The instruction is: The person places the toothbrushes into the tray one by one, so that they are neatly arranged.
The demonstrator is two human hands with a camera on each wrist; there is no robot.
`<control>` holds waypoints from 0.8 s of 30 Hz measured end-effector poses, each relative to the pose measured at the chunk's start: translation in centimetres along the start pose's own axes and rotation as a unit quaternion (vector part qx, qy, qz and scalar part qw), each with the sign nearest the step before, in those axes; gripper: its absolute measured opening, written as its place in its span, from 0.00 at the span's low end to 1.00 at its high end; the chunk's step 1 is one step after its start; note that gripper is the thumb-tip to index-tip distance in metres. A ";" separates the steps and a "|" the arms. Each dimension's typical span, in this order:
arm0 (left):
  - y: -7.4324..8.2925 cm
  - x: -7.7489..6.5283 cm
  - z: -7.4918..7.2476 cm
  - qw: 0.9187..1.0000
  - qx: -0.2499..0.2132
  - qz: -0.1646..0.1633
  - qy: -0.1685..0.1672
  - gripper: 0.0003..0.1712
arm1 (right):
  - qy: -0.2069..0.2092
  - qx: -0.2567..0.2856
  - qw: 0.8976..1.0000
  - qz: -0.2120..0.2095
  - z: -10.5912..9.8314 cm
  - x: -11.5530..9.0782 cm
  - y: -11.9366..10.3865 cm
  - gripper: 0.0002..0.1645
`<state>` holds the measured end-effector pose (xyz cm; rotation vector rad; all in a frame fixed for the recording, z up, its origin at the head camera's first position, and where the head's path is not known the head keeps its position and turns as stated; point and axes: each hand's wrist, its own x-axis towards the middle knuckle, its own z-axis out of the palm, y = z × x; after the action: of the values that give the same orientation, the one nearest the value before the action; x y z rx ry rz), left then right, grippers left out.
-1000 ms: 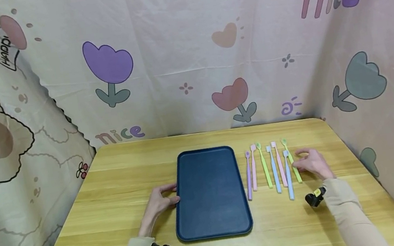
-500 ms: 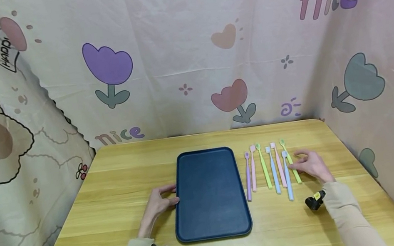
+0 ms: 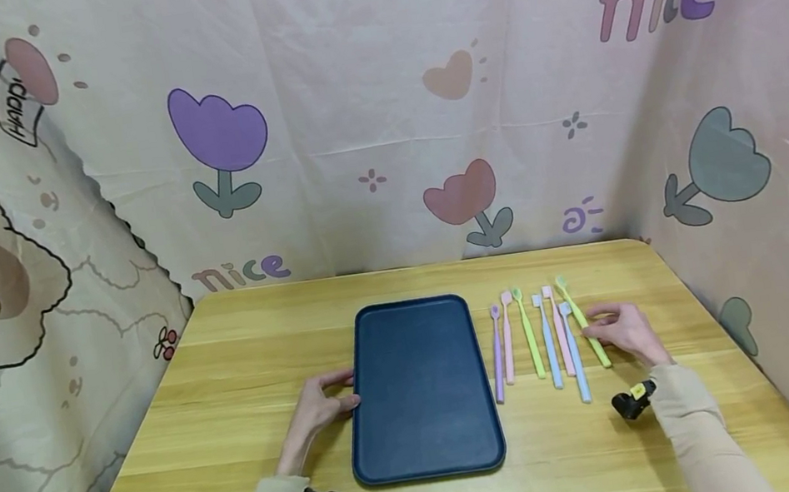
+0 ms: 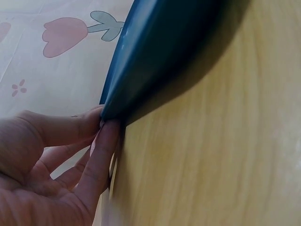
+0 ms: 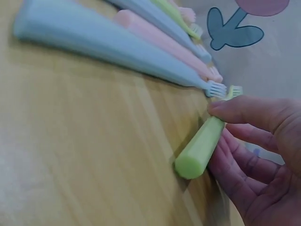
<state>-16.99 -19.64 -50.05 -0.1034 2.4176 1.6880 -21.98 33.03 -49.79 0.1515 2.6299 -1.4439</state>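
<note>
My left hand (image 3: 317, 404) grips the left edge of a dark blue tray (image 3: 418, 390), its thumb and fingertips right at the rim in the left wrist view. Right of the tray, my right hand (image 3: 626, 331) pinches the rightmost green toothbrush (image 5: 201, 149) between thumb and fingers, partway along its handle. That toothbrush slants, with its head away from me. Close on its left lies a light blue toothbrush (image 3: 577, 359), then a pink toothbrush (image 3: 563, 340) and another blue toothbrush (image 3: 550, 350). The right hand's fingers partly hide the green toothbrush's neck.
Further left in the row lie a green toothbrush (image 3: 531, 340), a pink toothbrush (image 3: 509, 347) and a purple toothbrush (image 3: 497, 362) beside the tray's right rim. The wooden table (image 3: 227, 345) meets a patterned curtain (image 3: 344, 102) at the back and sides.
The rightmost green toothbrush has tilted more, its head swinging left, with my right hand on it. The nearby blue toothbrush's head has also shifted left. My left hand stays at the tray.
</note>
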 end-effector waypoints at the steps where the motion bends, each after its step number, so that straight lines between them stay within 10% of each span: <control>1: 0.0 0.0 0.0 1.000 -0.001 0.000 0.000 0.28 | 0.001 0.006 1.000 0.000 0.0 0.0 0.0 0.33; 24: 0.2 -0.1 0.1 1.000 -0.006 0.001 -0.008 0.29 | -0.045 0.038 0.998 -0.029 0.7 -0.4 -4.3 0.35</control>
<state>-16.87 -19.54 -49.87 -0.0881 2.3975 1.6982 -22.24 30.18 -46.54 0.0173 2.5302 -1.5320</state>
